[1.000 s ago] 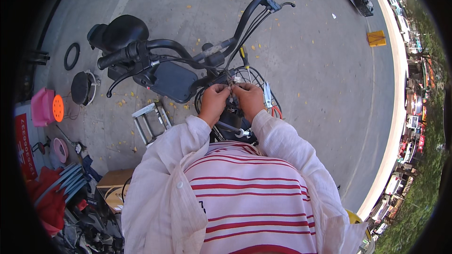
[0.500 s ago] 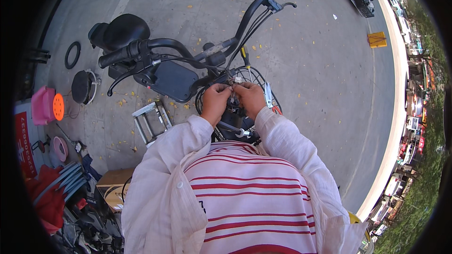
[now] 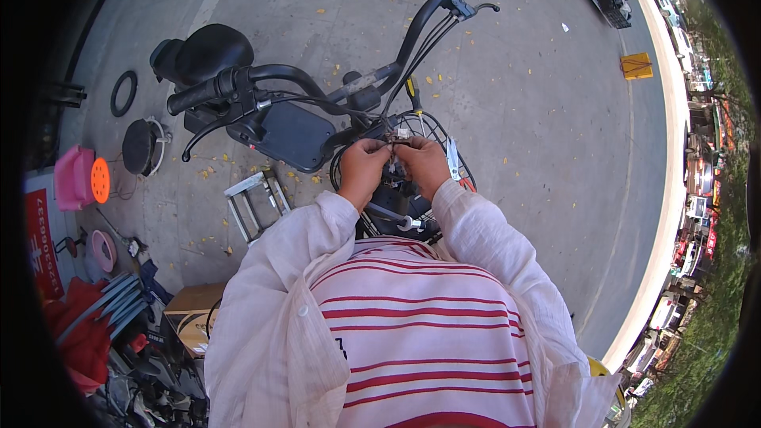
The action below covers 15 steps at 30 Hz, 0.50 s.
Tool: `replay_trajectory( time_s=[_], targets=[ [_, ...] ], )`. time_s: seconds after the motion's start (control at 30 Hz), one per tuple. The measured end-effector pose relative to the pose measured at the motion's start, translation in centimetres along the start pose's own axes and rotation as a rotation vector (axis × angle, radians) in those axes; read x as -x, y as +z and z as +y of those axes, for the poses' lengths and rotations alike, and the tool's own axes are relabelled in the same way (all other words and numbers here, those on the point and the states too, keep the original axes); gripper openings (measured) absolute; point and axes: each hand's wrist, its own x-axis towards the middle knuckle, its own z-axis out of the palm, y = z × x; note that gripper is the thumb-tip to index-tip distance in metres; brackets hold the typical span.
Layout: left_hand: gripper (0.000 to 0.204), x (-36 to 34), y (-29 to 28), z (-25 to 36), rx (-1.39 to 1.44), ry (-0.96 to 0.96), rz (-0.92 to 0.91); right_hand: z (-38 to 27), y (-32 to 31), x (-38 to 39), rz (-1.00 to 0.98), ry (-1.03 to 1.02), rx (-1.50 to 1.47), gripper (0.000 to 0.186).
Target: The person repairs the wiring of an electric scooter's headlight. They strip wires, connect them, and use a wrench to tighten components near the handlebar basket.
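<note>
At my 12 o'clock, nearside of the handlebar (image 3: 414, 30) | my left hand (image 3: 361, 173) and right hand (image 3: 425, 166) pinch, fingertips near-meeting, a small piece (image 3: 391, 145) I cannot identify | step: probably fine connection work | next: likely needs steady fingertips

Left hand (image 3: 362, 170) and right hand (image 3: 421, 165) pinched a small piece (image 3: 391, 145). A screwdriver (image 3: 413, 93) sat at their one o'clock, the handlebar (image 3: 363, 84) at eleven.
</note>
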Motion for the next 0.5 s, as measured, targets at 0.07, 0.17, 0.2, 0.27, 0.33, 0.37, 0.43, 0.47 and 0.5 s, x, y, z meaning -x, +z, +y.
replay_trajectory(
  time_s=[0.07, 0.17, 0.2, 0.27, 0.33, 0.37, 0.43, 0.47, 0.5],
  targets=[
    [0.016, 0.1, 0.1, 0.3, -0.022, 0.022, -0.002, 0.1, 0.1, 0.0, 0.028, -0.035, 0.027, 0.012],
    [0.016, 0.5, 0.3, 1.2, -0.039, 0.041, -0.008, 0.3, 0.3, 0.1, 0.053, -0.05, 0.015, 0.013],
    [0.016, 0.6, 0.3, 1.3, -0.041, 0.045, -0.01, 0.0, 0.4, 0.3, 0.059, -0.046, 0.002, 0.013],
    [0.017, 0.6, 0.3, 1.2, -0.093, 0.069, 0.001, 0.0, 0.4, 0.4, 0.06, -0.033, -0.031, 0.013],
    [0.018, 0.5, 0.3, 1.2, -0.098, 0.077, -0.006, 0.0, 0.3, 0.3, 0.05, -0.018, -0.072, 0.012],
    [0.017, 0.5, 0.2, 1.1, -0.076, 0.074, -0.018, -0.1, 0.2, 0.3, 0.044, -0.012, -0.081, 0.012],
    [0.018, 0.3, 0.1, 0.6, -0.037, 0.069, -0.027, -0.3, 0.1, 0.5, 0.028, 0.002, -0.099, 0.012],
    [0.018, 0.2, 0.1, 0.3, -0.018, 0.069, -0.026, -0.2, -0.1, 0.4, 0.028, -0.004, -0.066, 0.013],
    [0.018, 0.2, 0.1, 0.4, 0.0, 0.069, -0.025, 0.0, -0.2, 0.2, 0.028, -0.01, -0.033, 0.015]
  ],
)
